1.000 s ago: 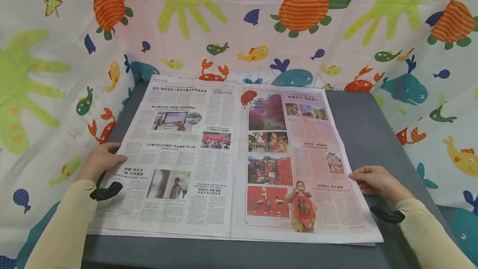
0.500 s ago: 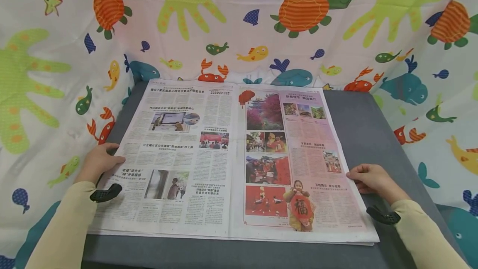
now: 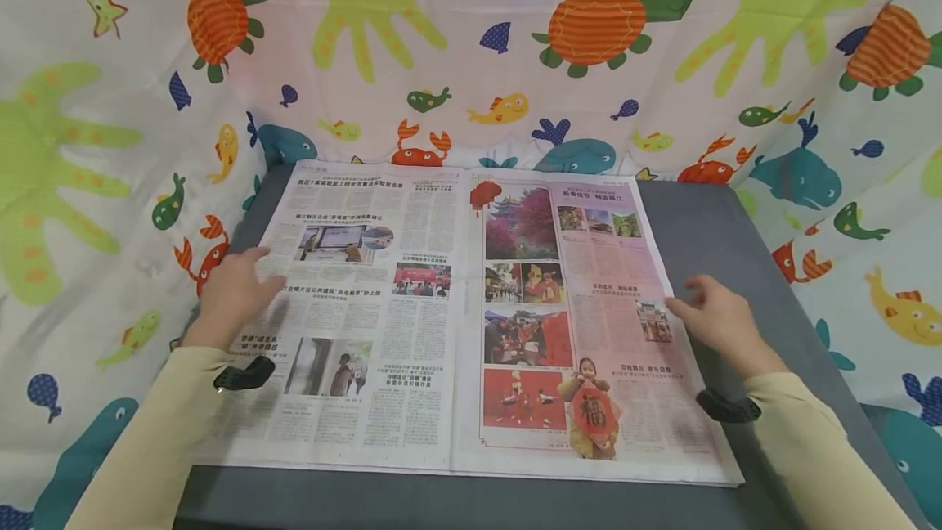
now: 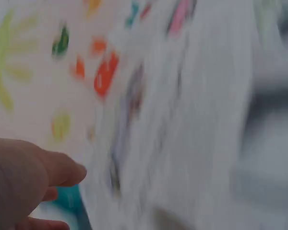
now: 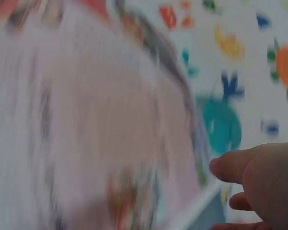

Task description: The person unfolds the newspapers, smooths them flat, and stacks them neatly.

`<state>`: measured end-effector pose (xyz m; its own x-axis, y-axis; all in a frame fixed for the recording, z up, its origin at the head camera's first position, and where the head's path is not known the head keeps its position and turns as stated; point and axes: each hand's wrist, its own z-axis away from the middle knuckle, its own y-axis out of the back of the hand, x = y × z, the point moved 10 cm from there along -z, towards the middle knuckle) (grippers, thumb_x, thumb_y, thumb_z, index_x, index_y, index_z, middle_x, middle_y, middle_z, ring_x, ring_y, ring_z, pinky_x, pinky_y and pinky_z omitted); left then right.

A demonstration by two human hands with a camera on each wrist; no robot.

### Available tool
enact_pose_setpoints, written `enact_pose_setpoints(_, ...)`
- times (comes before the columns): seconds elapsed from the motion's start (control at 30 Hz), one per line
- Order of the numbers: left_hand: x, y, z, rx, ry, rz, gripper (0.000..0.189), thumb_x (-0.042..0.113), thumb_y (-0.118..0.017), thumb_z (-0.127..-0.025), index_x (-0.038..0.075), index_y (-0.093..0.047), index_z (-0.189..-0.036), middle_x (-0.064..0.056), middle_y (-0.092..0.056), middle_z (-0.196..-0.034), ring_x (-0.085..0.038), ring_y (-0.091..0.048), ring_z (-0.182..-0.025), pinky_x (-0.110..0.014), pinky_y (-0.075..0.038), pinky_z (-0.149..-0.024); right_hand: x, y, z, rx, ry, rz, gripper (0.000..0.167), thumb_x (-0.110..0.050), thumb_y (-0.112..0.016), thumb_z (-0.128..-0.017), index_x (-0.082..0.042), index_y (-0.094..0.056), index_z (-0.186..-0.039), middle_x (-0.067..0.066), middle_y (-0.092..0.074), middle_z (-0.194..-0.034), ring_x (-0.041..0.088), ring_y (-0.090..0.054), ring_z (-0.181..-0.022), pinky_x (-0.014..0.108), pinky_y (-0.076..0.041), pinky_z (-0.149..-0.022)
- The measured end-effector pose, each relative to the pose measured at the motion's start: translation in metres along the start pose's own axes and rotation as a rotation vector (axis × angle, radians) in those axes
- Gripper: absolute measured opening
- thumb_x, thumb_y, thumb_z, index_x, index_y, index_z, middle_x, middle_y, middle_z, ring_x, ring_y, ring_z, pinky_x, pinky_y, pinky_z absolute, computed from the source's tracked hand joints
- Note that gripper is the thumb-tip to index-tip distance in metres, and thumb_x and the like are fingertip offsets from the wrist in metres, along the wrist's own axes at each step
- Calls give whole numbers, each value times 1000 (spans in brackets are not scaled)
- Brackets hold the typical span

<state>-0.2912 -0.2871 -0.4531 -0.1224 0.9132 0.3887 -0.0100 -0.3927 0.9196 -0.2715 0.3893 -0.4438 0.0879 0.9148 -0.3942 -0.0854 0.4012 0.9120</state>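
An open newspaper point(image 3: 412, 334) lies spread flat, with text and photos on its left page and a pink-tinted page of red pictures on its right. Over the left page's outer edge hovers my left hand point(image 3: 237, 293), fingers loosely extended and holding nothing. My right hand point(image 3: 721, 321) is over the right page's outer edge, thumb and fingers apart with nothing between them. Both wrist views are blurred; there the left hand point(image 4: 24, 177) and the right hand point(image 5: 269, 177) appear beside the newspaper's edges. Whether any fingertip touches the paper, I cannot tell.
Beneath the newspaper is a grey table point(image 3: 456, 501), showing along the front and on the right. A white curtain point(image 3: 412, 31) printed with sea animals stands behind it and along both sides. A dark band point(image 3: 728, 407) sits on each wrist.
Both hands have let go of the newspaper's side edges and moved inward and farther up over the pages. The newspaper shifted slightly left earlier and now lies flat with its lower right edges aligned.
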Motion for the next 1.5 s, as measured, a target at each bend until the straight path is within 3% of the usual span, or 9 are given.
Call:
enact_pose_setpoints(0.1, 78, -21, -9, -80, -146, -34, 71, 37, -63, -98, 3, -39, -155, -35, -40, -153, -58, -39, -138, -74, -36, -108, -80, -11, -14, 21, 197, 33, 64, -35, -63, -99, 6, -45, -146, 38, -50, -142, 56, -52, -127, 68, -46, -100)
enact_pose_setpoints(0.23, 158, -75, -17, -233, -300, -99, 83, 54, -62, -96, 18, -28, -163, -27, -18, -168, -56, -15, -153, -75, -17, -118, -170, -64, -29, -38, 407, 109, 72, -39, -61, -101, -2, -36, -157, 37, -28, -160, 58, -34, -144, 71, -32, -114)
enact_pose_setpoints(0.33, 186, -114, -17, -321, -324, -144, 88, 64, -56, -95, 25, -18, -165, -23, -2, -172, -55, 2, -155, -76, -6, -120, -213, -111, -36, -110, 467, 172, 76, -50, -53, -103, -11, -26, -163, 32, -15, -167, 57, -21, -151, 73, -25, -117)
enact_pose_setpoints(0.47, 195, -146, -14, -371, -294, -183, 94, 72, -53, -92, 28, -14, -166, -19, 5, -173, -53, 6, -156, -76, -6, -120, -236, -160, -43, -206, 447, 254, 77, -61, -42, -103, -22, -17, -165, 23, -3, -172, 54, -5, -156, 75, -14, -119)
enact_pose_setpoints(0.6, 193, -157, -13, -363, -278, -174, 97, 74, -57, -89, 29, -17, -165, -18, 1, -173, -52, 2, -156, -77, -8, -119, -235, -184, -47, -251, 398, 291, 80, -66, -41, -101, -26, -16, -166, 19, -1, -172, 51, 0, -157, 76, -9, -119)
enact_pose_setpoints(0.77, 182, -156, -22, -319, -300, -144, 99, 77, -57, -87, 30, -19, -165, -15, -2, -174, -52, 4, -157, -79, -5, -117, -214, -178, -52, -248, 348, 270, 83, -69, -44, -98, -28, -16, -165, 15, 1, -173, 47, 3, -158, 77, -5, -119)
enact_pose_setpoints(1.2, 29, -93, -53, -281, -64, -56, 116, 78, -62, -82, 15, -12, -165, -29, 8, -169, -61, 15, -150, -84, 5, -111, -71, -113, -61, -170, 177, 193, 96, -74, -44, -95, -17, -14, -166, 25, 1, -171, 58, 6, -153, 83, 2, -113)
enact_pose_setpoints(1.33, 10, -88, -54, -292, -37, -37, 118, 77, -64, -81, 13, -10, -165, -30, 9, -168, -63, 17, -149, -85, 6, -110, -41, -101, -63, -160, 138, 203, 99, -76, -45, -93, -14, -14, -165, 28, -1, -170, 60, 4, -152, 83, 2, -112)
enact_pose_setpoints(1.5, 8, -91, -57, -283, -45, -37, 119, 80, -63, -81, 14, -10, -165, -30, 8, -168, -63, 17, -149, -85, 7, -110, -32, -97, -62, -170, 137, 196, 101, -78, -43, -92, -15, -13, -165, 27, 0, -170, 60, 5, -153, 83, 2, -112)
